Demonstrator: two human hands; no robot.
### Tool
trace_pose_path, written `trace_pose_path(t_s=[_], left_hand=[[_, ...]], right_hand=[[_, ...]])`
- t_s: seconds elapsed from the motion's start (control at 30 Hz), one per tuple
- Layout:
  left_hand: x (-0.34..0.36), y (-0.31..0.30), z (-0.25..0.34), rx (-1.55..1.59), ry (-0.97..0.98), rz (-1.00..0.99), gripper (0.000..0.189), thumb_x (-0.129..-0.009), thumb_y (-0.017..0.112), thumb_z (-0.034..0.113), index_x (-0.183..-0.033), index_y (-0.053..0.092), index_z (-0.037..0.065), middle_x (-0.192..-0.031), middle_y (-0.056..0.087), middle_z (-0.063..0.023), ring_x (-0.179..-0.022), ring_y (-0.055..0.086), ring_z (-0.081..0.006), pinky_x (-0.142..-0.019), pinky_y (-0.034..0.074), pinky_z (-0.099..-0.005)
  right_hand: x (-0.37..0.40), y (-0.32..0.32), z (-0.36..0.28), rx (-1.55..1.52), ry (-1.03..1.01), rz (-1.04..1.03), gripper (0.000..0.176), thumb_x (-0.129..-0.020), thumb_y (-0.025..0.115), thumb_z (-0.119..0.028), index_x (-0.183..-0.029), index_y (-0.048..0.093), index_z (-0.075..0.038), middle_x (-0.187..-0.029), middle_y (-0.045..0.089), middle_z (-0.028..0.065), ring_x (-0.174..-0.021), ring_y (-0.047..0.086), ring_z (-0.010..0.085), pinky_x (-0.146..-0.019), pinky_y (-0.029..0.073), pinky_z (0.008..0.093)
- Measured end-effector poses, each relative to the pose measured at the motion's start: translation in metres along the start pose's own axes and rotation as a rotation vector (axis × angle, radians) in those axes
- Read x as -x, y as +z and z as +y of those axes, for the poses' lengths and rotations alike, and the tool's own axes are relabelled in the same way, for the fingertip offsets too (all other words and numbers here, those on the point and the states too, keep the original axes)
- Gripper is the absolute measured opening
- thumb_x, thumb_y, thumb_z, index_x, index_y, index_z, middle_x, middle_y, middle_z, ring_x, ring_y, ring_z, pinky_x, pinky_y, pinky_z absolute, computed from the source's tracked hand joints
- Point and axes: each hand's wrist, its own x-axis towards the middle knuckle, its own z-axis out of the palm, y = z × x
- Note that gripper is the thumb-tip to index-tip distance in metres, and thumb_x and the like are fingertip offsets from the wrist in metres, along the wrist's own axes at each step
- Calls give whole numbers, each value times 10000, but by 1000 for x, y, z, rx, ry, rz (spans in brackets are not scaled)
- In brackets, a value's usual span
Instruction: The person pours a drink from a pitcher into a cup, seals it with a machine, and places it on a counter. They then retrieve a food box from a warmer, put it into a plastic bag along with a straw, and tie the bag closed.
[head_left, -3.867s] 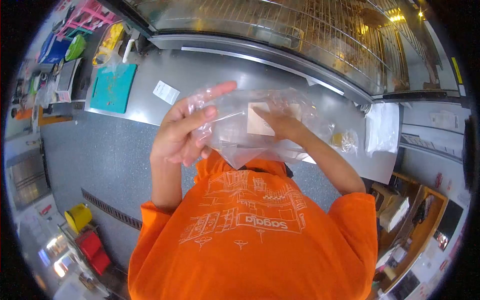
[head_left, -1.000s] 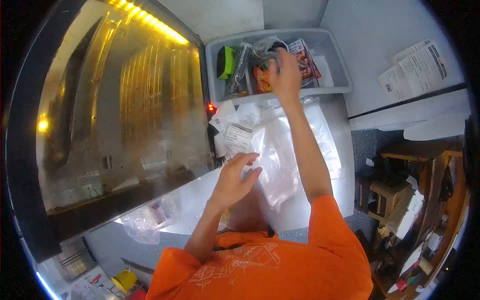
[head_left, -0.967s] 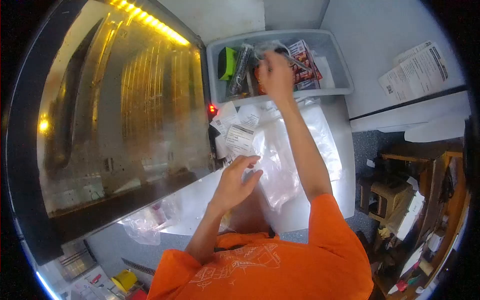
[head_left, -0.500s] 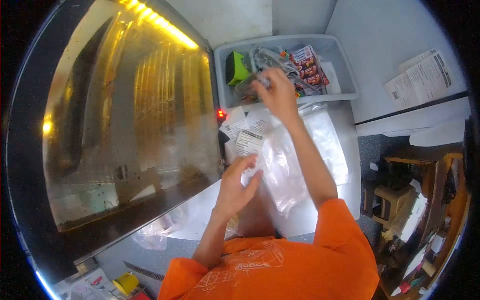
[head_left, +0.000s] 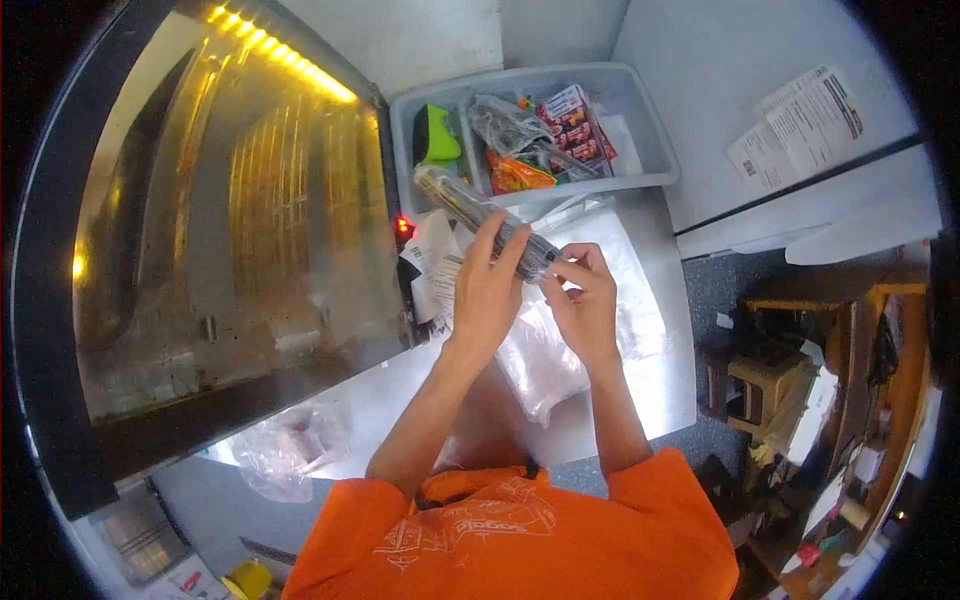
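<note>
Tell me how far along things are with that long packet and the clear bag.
Done: the long dark packet is out of the grey bin, held above the steel counter. In hand: the left hand grips its middle and the right hand pinches its near end. Left: it is not yet in the clear bag, which lies on the counter beneath the hands.

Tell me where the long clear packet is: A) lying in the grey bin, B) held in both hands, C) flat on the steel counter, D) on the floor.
B: the left hand and right hand both grip the long clear packet, outside the grey bin.
</note>
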Motion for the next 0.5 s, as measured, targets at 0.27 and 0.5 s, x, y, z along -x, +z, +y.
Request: trace_pose_path(t_s=[0.27, 0.5], left_hand=[[5, 11, -13, -4, 65, 30, 515, -679, 637, -72, -1176, 599, 55, -1275, 495, -167, -1050, 558, -355, -859, 494, -409], [2, 10, -5, -109, 229, -11, 364, -716, 604, 0, -1080, 609, 14, -1248, 496, -120, -977, 535, -311, -790, 513, -382]], right_hand=[[1, 12, 29, 67, 14, 71, 162, -801, 597, 60, -960, 587, 88, -1081, 505, 159, -785, 598, 184, -500, 544, 251], [17, 15, 44, -665, 533, 1, 111, -857, 589, -15, -963, 610, -40, -825, 596, 26, -754, 585, 94, -591, 566, 264]])
